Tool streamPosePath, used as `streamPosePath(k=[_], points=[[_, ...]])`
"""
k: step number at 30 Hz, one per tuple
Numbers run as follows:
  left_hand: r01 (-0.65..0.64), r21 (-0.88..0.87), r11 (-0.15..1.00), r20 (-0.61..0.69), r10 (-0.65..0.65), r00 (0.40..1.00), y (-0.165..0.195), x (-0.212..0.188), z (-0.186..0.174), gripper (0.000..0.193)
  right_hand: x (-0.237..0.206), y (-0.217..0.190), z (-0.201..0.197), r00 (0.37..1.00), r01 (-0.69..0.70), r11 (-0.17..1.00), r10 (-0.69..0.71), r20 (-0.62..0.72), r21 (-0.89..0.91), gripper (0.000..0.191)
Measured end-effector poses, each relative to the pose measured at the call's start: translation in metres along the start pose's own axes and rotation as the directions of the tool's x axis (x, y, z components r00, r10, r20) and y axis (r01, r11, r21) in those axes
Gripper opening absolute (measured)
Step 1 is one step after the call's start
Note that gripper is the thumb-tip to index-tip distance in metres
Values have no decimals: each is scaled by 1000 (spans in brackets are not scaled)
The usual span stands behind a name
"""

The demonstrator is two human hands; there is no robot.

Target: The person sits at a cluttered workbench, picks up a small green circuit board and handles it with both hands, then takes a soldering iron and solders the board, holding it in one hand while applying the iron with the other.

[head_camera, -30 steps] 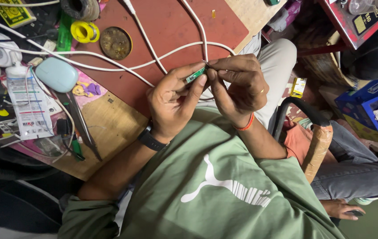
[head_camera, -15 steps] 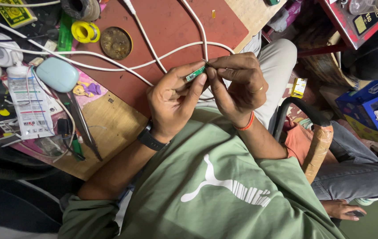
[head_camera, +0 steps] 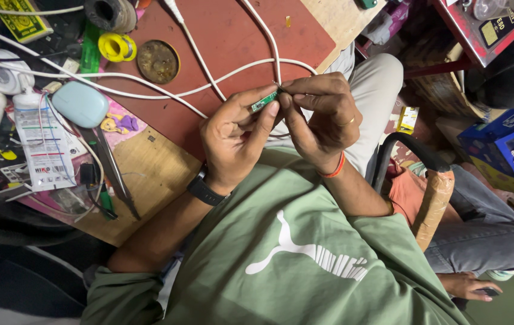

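My two hands meet above my lap at the edge of a workbench. My left hand (head_camera: 233, 135), with a black watch on its wrist, pinches a small green circuit board (head_camera: 264, 101) between thumb and fingers. My right hand (head_camera: 320, 117), with a red thread at the wrist and a ring, pinches the board's upper end with its fingertips. There a white cable (head_camera: 272, 45) runs up to the board. Whether the cable is joined to the board is hidden by the fingers.
A red mat (head_camera: 227, 36) covers the bench, crossed by several white cables. At the left lie a pale blue case (head_camera: 80, 103), a yellow tape roll (head_camera: 117, 46), a round brown tin (head_camera: 157, 61), tweezers (head_camera: 115, 168) and a white bottle (head_camera: 40, 141). Another person in jeans (head_camera: 492, 235) sits at the right.
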State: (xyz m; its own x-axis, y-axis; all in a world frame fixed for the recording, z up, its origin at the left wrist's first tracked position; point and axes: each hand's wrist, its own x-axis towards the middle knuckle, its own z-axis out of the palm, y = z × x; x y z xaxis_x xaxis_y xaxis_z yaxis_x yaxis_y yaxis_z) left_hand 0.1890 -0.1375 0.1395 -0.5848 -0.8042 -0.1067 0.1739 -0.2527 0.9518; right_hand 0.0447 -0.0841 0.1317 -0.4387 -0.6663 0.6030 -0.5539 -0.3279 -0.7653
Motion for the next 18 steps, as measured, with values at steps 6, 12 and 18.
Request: streamPosePath(k=[6, 12, 18], points=[[10, -95, 995, 17, -9, 1000, 0, 3, 1, 25, -3, 1, -4, 995, -101, 991, 102, -8, 87, 23], [15, -150, 989, 150, 8, 989, 6, 5, 4, 24, 25, 21, -21, 976, -219, 976, 219, -3, -16, 23], [-38, -14, 999, 151, 39, 988, 10, 5, 8, 17, 50, 37, -3, 976, -86, 889, 166, 141, -450, 37]])
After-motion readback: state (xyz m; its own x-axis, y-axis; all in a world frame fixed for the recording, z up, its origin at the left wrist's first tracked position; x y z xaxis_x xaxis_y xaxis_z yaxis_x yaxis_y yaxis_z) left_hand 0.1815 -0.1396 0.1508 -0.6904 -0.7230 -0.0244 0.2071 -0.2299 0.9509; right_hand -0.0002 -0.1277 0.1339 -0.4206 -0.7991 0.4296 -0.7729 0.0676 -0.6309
